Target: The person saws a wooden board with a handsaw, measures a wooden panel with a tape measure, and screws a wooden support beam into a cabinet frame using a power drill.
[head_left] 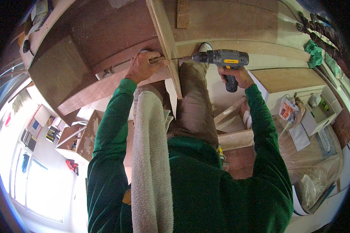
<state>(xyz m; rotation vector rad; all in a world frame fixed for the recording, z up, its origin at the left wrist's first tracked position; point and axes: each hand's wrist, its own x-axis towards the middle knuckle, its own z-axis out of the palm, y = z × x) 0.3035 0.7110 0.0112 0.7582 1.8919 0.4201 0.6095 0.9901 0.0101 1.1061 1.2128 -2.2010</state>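
My right hand [237, 75] grips a black cordless drill [225, 58] with a yellow label, its fingers wrapped round the handle. The drill lies level above my right knee, its thin bit pointing left at an upright wooden board [168, 46]. The bit's tip reaches the board's right face; whether it has entered the wood I cannot tell. On the board's other side, my left hand [146, 66] is closed by the board's left face. Its fingers bend round something small and brownish that I cannot make out. A long wooden rail [93, 91] runs leftward below that hand.
Large brown panels [116, 29] spread across the far side. A wood-topped cabinet [287, 79] stands right, near an open white drawer [319, 112] and plastic sheeting [315, 155]. An open wooden box [81, 136] is at left. A pale towel [151, 163] hangs down my front.
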